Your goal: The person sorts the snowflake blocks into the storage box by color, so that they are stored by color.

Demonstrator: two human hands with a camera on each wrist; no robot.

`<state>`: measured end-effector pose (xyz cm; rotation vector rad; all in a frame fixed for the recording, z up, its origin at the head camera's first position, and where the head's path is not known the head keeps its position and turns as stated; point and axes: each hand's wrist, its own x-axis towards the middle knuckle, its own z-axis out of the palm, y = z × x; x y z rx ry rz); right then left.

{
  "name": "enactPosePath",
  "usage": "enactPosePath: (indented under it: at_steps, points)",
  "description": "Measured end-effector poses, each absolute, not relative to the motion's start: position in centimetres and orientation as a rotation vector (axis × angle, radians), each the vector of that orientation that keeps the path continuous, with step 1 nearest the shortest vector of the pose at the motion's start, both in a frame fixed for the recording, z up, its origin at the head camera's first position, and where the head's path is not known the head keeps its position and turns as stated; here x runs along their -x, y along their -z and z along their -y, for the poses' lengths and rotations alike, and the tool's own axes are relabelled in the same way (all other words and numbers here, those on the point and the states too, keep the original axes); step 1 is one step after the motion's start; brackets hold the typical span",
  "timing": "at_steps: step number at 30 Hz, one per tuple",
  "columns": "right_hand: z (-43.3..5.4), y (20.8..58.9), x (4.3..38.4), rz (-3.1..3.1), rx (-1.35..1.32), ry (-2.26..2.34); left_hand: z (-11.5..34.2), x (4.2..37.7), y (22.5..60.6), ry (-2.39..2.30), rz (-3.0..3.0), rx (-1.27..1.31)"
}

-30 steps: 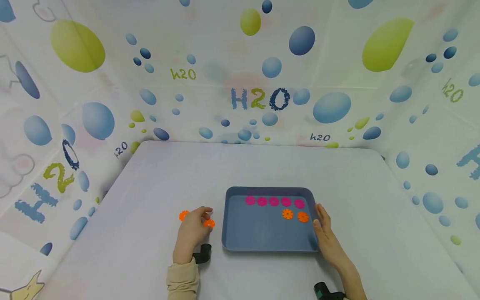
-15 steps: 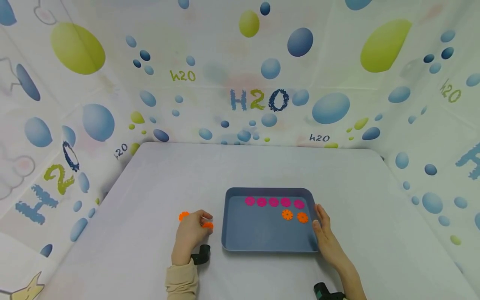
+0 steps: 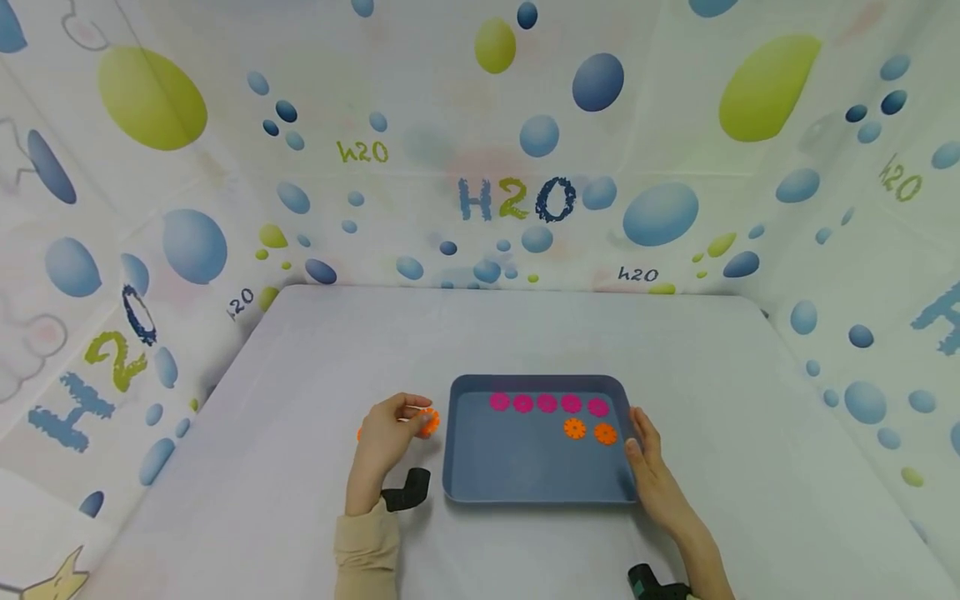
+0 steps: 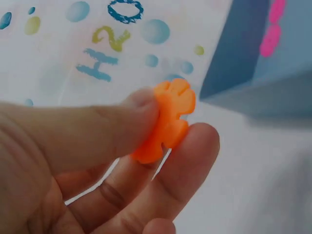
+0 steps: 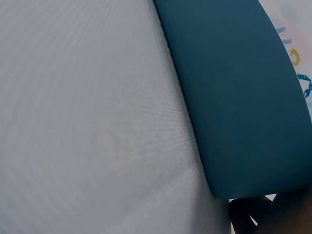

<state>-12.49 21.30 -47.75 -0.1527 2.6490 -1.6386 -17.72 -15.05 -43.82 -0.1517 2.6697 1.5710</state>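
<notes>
An orange flower-shaped disc (image 4: 170,119), notched round its edge, is pinched between the thumb and fingers of my left hand (image 3: 386,433). In the head view this hand is just left of the blue-grey tray (image 3: 517,479), with the disc raised at its fingertips. Another orange disc (image 3: 359,435) is mostly hidden behind the hand. My right hand (image 3: 656,483) rests along the tray's right side, fingers fairly straight on the outside and thumb at the rim. In the right wrist view its fingers (image 5: 253,212) show dark beyond the tray's outer wall (image 5: 239,97).
Inside the tray, several pink discs (image 3: 547,403) form a row near the far wall. Two orange discs, one of them an orange notched disc (image 3: 575,428), lie below that row's right end. A white cloth (image 3: 360,350) covers the table, and a printed curtain (image 3: 420,83) surrounds it.
My left hand has lifted the orange disc from the table and moved it slightly up and right, towards the tray. The right hand and tray stay in place.
</notes>
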Motion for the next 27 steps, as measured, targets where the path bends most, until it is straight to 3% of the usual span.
enactPosePath:
  at_steps: [11, 27]
  points:
    - [-21.2, 47.7, 12.3, -2.669, 0.147, 1.617, 13.0, 18.7, 42.3, -1.698, -2.526, 0.202]
    - [-21.2, 47.9, 12.5, -2.654, 0.145, 1.64, 6.9, 20.8, 41.5, -1.834, -2.323, -0.067]
